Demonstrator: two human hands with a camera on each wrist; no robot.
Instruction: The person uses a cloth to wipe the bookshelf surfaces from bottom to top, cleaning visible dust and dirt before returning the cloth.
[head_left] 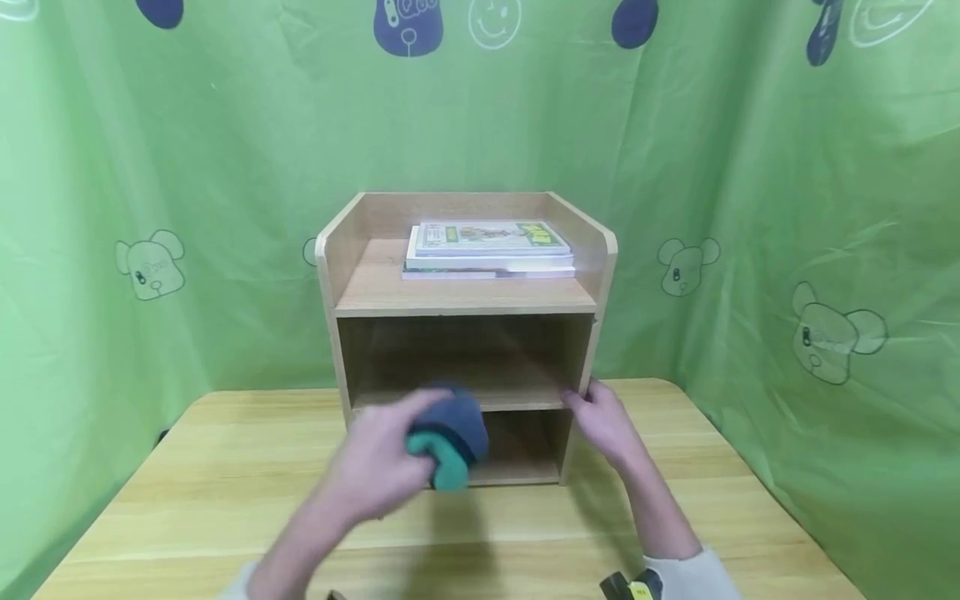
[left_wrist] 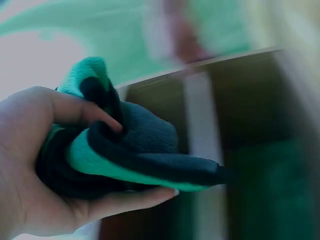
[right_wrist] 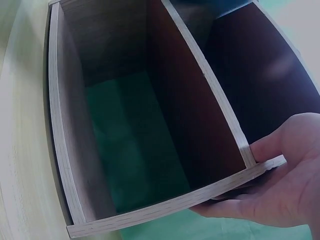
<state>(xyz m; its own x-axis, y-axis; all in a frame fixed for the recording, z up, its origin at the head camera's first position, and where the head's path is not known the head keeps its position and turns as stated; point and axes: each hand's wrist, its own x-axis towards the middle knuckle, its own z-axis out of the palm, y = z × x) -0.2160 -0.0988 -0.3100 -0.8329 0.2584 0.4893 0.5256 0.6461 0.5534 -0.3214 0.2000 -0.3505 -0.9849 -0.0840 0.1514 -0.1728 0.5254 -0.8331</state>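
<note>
My left hand grips a bunched, two-sided cloth, blue-grey on one face and green on the other, with black edging. In the left wrist view, the folded cloth sits between thumb and fingers. This hand is blurred, in front of the lower part of a small wooden shelf unit. My right hand holds the unit's right side panel near the middle board. In the right wrist view, the right hand has its thumb inside by the board and its fingers around the panel's outside.
A stack of books lies on the unit's top shelf. Beneath the unit is a light wooden table. Green printed curtains hang behind and at both sides. The lower compartment shows green through its back in the right wrist view.
</note>
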